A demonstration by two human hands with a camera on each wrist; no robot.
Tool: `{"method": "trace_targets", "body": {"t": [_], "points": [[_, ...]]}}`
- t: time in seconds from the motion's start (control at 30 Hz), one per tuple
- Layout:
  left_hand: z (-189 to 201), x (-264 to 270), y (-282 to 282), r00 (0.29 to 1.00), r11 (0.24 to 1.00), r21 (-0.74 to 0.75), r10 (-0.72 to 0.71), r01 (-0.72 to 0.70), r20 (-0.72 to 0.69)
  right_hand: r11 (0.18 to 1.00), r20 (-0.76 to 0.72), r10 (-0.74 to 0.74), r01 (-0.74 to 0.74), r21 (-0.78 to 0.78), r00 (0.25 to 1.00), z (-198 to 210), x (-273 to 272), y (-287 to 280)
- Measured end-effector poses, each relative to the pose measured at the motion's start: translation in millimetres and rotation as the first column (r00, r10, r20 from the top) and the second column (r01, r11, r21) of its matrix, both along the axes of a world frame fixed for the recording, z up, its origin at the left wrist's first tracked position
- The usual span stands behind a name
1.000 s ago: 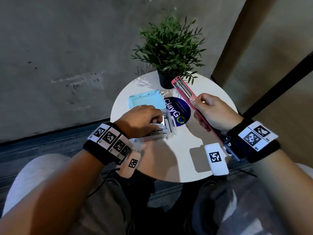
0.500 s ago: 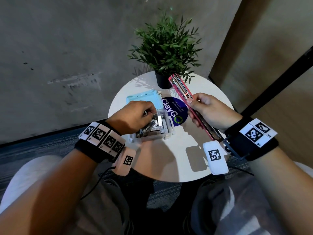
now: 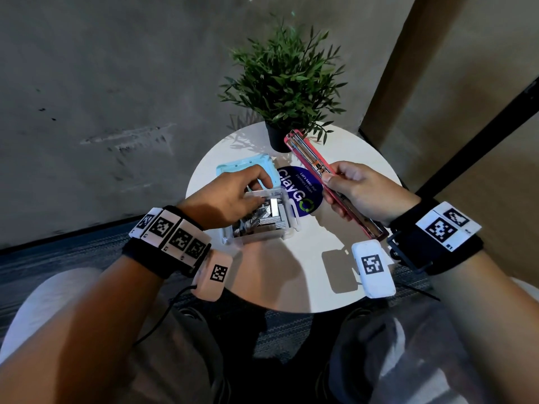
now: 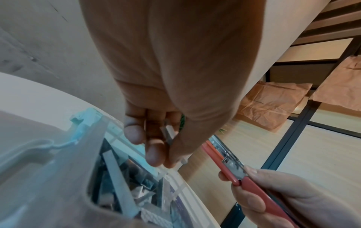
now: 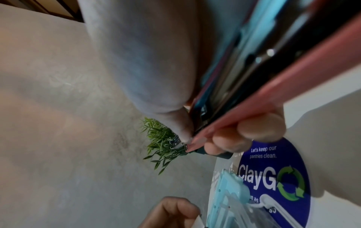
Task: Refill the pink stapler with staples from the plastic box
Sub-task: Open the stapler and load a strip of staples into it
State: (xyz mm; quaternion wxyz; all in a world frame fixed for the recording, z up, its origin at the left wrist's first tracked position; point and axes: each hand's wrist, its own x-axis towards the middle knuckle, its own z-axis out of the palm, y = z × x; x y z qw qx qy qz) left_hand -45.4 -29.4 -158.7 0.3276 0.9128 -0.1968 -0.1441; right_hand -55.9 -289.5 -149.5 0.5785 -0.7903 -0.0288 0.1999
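Note:
The clear plastic box (image 3: 259,233) stands open on the white round table (image 3: 291,275), with loose staple strips (image 3: 272,209) inside. My left hand (image 3: 259,193) hovers over the box's far rim. In the left wrist view my left hand (image 4: 166,148) pinches a short silver staple strip (image 4: 168,133) between thumb and fingers. My right hand (image 3: 332,188) grips the pink stapler (image 3: 306,154) around its middle. The stapler is swung open, its metal channel facing up and its far end toward the plant. In the left wrist view the stapler (image 4: 229,168) lies just right of the pinched strip.
The box's light blue lid (image 3: 243,167) lies behind the box. A blue round ClayGO sticker (image 3: 304,196) marks the table's middle. A potted green plant (image 3: 284,80) stands at the table's far edge. Grey wall lies beyond; my knees are below the near edge.
My left hand has risen from deep in the box to its far rim, now pinching a staple strip. The right hand holds the open stapler much as before, shifted slightly left.

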Motion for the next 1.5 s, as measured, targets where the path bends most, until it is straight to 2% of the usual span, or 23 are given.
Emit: {"method": "trace_targets", "body": {"t": [0.27, 0.4, 0.53, 0.67, 0.83, 1.0, 1.17, 1.27, 1.43, 1.5], "points": [[-4, 4, 0, 0.998, 1.000, -0.014, 0.024, -0.025, -0.049, 0.998, -0.014, 0.027, -0.028, -0.059, 1.000, 3, -1, 1], [-1, 3, 0, 0.999, 0.999, -0.031, 0.009, -0.007, 0.041, 0.997, -0.026, 0.026, -0.028, -0.073, 0.999, 4, -2, 2], [1, 2, -3, 0.993, 0.962, -0.246, 0.115, -0.115, -0.014, 0.994, -0.040, 0.043, -0.047, -0.095, 0.998, 2, -4, 4], [8, 0, -5, 0.990, 0.878, -0.456, 0.128, -0.143, -0.064, 0.990, -0.050, 0.077, -0.082, -0.111, 0.996, 0, -7, 8], [15, 2, -1, 0.988, 0.813, -0.562, 0.141, -0.154, -0.065, 0.989, -0.082, 0.121, -0.127, -0.079, 0.989, -3, -9, 16], [14, 4, 3, 0.987, 0.845, -0.520, 0.159, -0.128, 0.016, 0.985, -0.114, 0.171, -0.173, -0.015, 0.979, -10, -10, 21], [11, 6, 3, 0.981, 0.836, -0.521, 0.190, -0.174, -0.023, 0.981, -0.110, 0.193, -0.194, -0.004, 0.975, -14, -9, 21], [12, 7, 3, 0.977, 0.809, -0.556, 0.213, -0.190, -0.024, 0.981, -0.107, 0.193, -0.195, -0.004, 0.975, -15, -9, 21], [12, 13, 6, 0.957, 0.720, -0.646, 0.286, -0.254, -0.058, 0.979, -0.106, 0.199, -0.202, -0.012, 0.974, -14, -9, 22], [11, 14, 7, 0.953, 0.715, -0.648, 0.297, -0.263, -0.059, 0.979, -0.107, 0.201, -0.203, -0.014, 0.974, -14, -10, 22]]}}
